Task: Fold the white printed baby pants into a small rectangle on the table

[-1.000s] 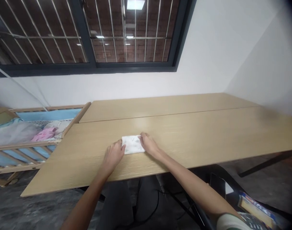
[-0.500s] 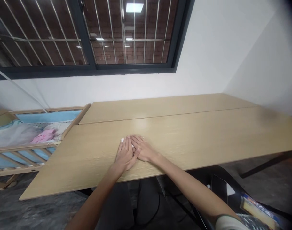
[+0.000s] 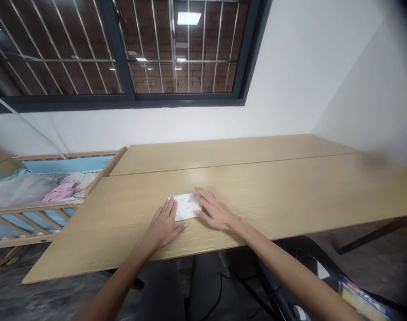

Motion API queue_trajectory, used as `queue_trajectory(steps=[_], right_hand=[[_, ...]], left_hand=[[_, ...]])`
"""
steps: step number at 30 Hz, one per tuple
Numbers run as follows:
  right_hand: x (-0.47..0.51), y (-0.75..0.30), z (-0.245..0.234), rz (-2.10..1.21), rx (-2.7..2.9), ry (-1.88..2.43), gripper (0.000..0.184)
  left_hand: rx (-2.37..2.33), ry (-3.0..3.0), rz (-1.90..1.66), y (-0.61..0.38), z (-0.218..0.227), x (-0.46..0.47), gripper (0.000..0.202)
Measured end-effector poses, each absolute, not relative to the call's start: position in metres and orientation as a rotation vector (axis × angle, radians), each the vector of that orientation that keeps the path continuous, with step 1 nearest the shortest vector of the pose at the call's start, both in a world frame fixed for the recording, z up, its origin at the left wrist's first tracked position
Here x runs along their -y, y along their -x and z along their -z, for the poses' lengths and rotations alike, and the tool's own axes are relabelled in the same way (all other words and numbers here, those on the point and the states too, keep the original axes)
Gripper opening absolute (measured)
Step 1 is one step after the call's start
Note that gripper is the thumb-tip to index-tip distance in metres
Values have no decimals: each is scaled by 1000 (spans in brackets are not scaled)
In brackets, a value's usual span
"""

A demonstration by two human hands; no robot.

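A small white folded cloth (image 3: 186,207) with a faint print lies flat on the wooden table (image 3: 277,187), near its front edge. My left hand (image 3: 163,225) rests flat at the cloth's left edge, fingertips touching it and thumb stretched out. At the right edge of the cloth is my right hand (image 3: 215,209), its fingers extended and the thumb apart from them, the fingertips over the cloth's border. Neither hand grips anything. The cloth's two side edges are partly hidden under the fingers.
A wooden crib (image 3: 39,207) with blue lining and a pink cloth (image 3: 60,191) stands left of the table. Behind is a white wall with a barred window (image 3: 186,49). Below the front edge at right is a dark chair (image 3: 303,249) with packages on it.
My hands lay together over the cloth and have moved apart, left hand to the left, right hand to the right. The middle of the cloth is now uncovered.
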State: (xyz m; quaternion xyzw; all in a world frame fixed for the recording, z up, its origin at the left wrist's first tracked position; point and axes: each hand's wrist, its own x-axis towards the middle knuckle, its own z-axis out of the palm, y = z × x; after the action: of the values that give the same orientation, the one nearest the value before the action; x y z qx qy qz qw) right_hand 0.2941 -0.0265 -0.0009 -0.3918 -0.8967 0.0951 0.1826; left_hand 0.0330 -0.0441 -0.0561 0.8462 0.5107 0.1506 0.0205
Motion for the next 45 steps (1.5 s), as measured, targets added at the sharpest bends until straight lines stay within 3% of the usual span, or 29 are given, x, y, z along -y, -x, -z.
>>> queue_trajectory(steps=[4, 6, 9, 11, 13, 16, 19, 24, 26, 29, 35, 40, 45], right_hand=[[18, -284, 4, -402, 2546, 1050, 71], [6, -277, 11, -440, 2486, 1049, 62], [-8, -269, 10, -511, 2353, 1064, 35], [-13, -265, -2, -616, 2224, 1060, 26], [-15, -261, -17, -752, 2050, 1007, 31], [-24, -251, -30, -933, 1870, 959, 47], [-42, -237, -19, -943, 1936, 1091, 56], [-58, -225, 10, -660, 2216, 1196, 39], [-50, -223, 5, -467, 2339, 1155, 34], [-21, -216, -13, -288, 2517, 974, 45], [21, -199, -17, -576, 2845, 676, 55], [-27, -207, 4, -601, 2865, 831, 59], [-85, -216, 18, -636, 2740, 1147, 75]], left_hand=[[-1588, -2509, -370, -33, 38, 32, 96], [-1581, -2475, -421, -34, 28, 24, 76], [-1598, -2463, -539, -30, 9, 19, 41], [-1648, -2448, -627, -24, -7, 23, 33], [-1680, -2305, -807, -20, -19, 35, 30], [-1605, -1929, -1099, -23, -22, 57, 44], [-1658, -1819, -1083, -36, -5, 71, 53], [-2091, -2043, -739, -55, 21, 78, 38], [-2155, -2188, -828, -64, 26, 86, 42], [-1995, -2394, -996, -83, 37, 106, 53], [-1985, -2446, -850, -111, 64, 133, 57], [-1954, -2448, -859, -107, 62, 128, 65], [-2009, -2504, -860, -106, 60, 126, 67]])
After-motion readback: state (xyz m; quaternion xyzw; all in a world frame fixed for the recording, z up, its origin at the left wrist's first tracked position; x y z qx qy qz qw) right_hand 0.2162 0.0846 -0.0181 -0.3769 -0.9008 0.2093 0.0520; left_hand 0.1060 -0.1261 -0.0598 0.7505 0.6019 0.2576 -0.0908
